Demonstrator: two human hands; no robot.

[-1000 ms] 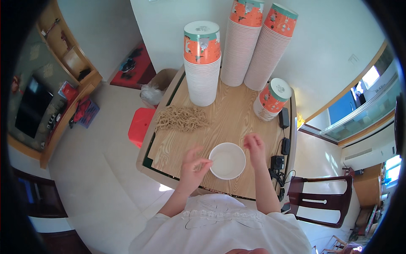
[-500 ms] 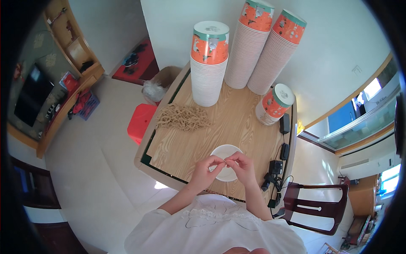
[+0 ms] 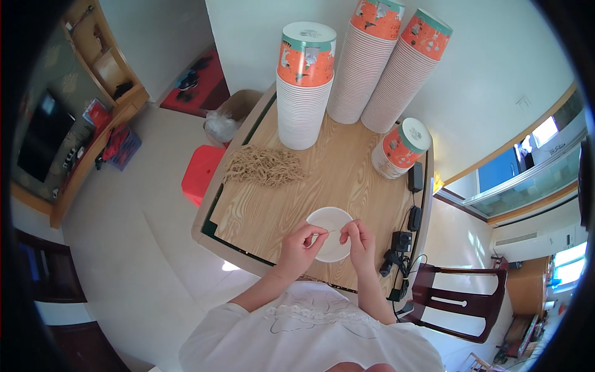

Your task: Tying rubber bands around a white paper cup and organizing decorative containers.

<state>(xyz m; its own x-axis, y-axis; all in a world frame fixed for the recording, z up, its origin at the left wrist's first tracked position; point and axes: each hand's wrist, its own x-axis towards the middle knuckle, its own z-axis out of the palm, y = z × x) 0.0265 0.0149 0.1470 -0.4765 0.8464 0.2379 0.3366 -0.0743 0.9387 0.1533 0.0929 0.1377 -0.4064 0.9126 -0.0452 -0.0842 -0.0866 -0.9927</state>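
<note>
A white paper bowl [image 3: 330, 252] stands mouth up near the front edge of the table, with both hands over its rim. My left hand [image 3: 300, 248] is closed in a pinch, and a short bit of thin tan string [image 3: 332, 231] sticks out from its fingertips. My right hand [image 3: 359, 245] is also pinched, a small gap away from the left; whatever lies between its fingertips is too small to make out. Farther back on the left lies a tangled heap of tan strings [image 3: 263, 166].
Tall upside-down stacks of orange and green paper bowls [image 3: 304, 115] rise at the back; a short stack [image 3: 400, 149] stands at the right. Black power adapters and cables [image 3: 401, 243] line the right edge. A red stool [image 3: 201, 173] is at the left, a dark wooden chair [image 3: 462, 301] at the right.
My hands have parted from fingertips touching to a small gap above the bowl, and a bit of tan string now shows between them. The whole view has shifted slightly.
</note>
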